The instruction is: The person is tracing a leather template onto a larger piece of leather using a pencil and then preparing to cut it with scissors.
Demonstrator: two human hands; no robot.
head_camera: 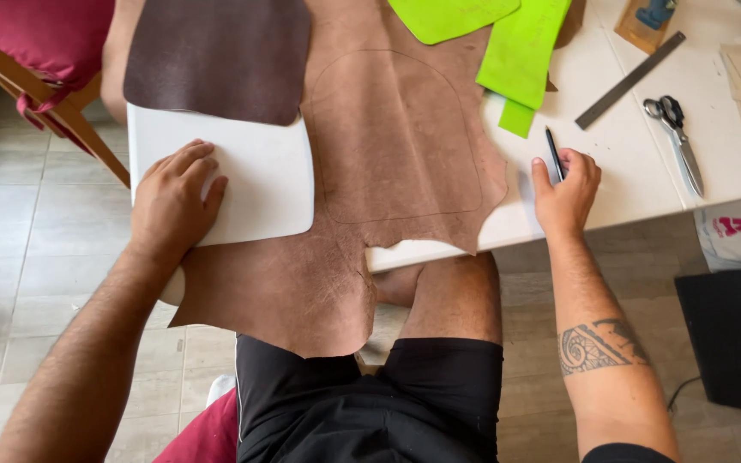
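Hide [396,146], brown, grainy, between your hands; left hand [173,201] flat, open on white rounded template [263,184]; right hand [568,189] pinches black pen [554,153].

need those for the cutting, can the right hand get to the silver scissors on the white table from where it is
Probably yes. The right hand, holding a black pen, rests on the white table; the silver scissors lie just to its right with only bare tabletop between. The pen would need setting down first.

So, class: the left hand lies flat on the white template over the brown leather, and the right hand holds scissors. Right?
Not quite. The head view shows the right hand holding a black pen; the scissors lie untouched on the table. The left hand does lie on the white template over the brown leather.
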